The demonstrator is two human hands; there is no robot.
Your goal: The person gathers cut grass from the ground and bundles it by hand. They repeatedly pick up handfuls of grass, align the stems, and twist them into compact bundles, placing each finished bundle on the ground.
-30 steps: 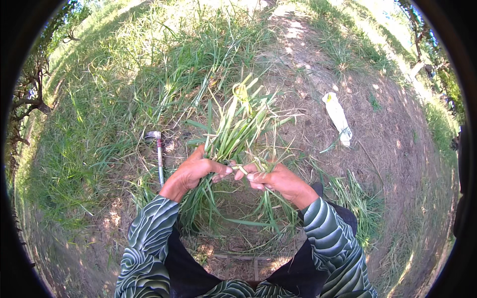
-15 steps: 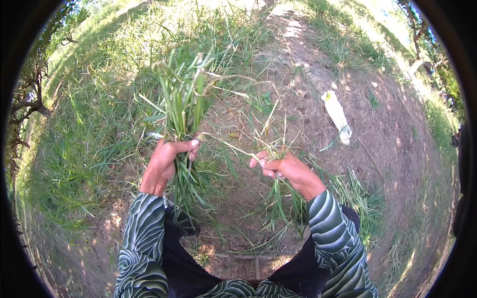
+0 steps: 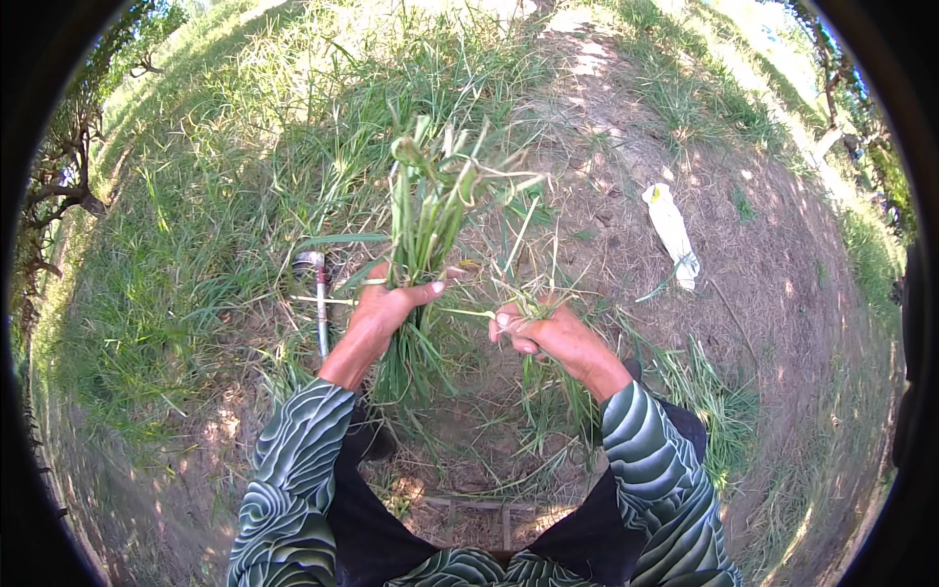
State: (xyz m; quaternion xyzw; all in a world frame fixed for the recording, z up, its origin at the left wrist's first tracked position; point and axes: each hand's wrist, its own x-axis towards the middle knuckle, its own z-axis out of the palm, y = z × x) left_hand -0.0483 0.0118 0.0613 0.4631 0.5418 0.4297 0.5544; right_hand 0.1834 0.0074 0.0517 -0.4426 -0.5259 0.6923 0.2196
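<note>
Left hand (image 3: 383, 305) grip closed around an upright bundle of cut grass (image 3: 427, 210), right hand (image 3: 544, 333) just beside it pinching a thin grass strand (image 3: 468, 313) stretched between them, metal-headed tool (image 3: 318, 298) on the ground left, white bag (image 3: 673, 233) well apart right

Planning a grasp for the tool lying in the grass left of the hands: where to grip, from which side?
Grip the long thin handle mid-length, coming from above. It lies flat on the ground beside the left hand, head end farthest away. Grass crowds its sides, so the top is probably clearest.
</note>
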